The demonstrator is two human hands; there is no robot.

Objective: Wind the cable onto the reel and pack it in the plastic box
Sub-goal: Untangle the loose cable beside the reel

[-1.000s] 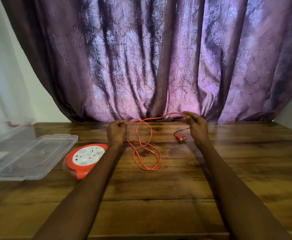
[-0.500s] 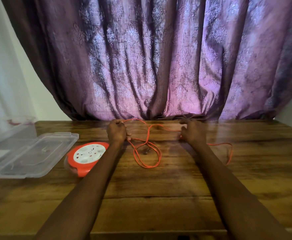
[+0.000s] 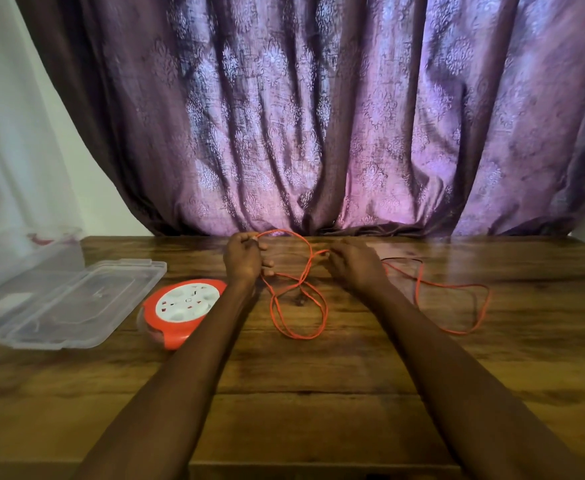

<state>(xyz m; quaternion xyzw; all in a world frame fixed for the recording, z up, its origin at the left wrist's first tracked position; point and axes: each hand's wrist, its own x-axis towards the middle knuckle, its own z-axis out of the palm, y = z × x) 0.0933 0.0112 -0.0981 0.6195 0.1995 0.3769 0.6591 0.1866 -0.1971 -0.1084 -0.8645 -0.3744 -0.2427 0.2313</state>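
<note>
Nearest: round orange reel with white socket face, flat on brown wooden table, just left of left forearm. Beyond it, thin orange cable in loose loops between the hands, more slack trailing right. Left hand pinching cable at far edge; right hand closed on a strand. Reel nearer left hand, so winding likely starts that side. Clear plastic box with open lid far left.
</note>
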